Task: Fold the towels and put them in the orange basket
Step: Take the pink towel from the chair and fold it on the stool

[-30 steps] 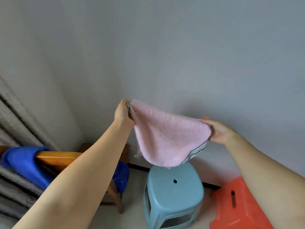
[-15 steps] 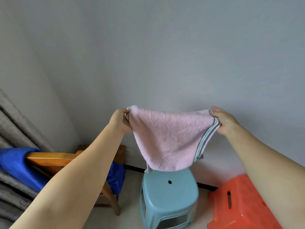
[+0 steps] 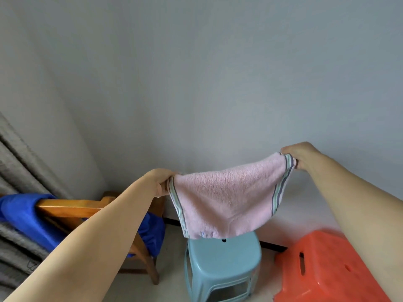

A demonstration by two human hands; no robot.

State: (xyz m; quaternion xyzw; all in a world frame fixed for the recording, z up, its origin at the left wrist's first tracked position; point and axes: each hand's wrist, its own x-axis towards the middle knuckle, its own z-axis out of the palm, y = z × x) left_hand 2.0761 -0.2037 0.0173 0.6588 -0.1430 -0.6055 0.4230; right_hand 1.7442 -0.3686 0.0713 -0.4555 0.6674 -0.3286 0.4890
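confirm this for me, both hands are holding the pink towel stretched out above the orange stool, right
Not quite. In the head view, the left hand and the right hand do hold the pink towel stretched out, but it hangs above the light blue stool, not the orange one. The orange stool stands off to the right of it.

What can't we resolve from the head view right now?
- Orange basket: cut off by the bottom edge and partly behind the right forearm; contents not visible.
- Blue stool top: rear part hidden by the pink towel.
- Left hand, right hand: fingertips hidden behind towel corners.
- Blue cloth on wooden chair: partly behind the left forearm.
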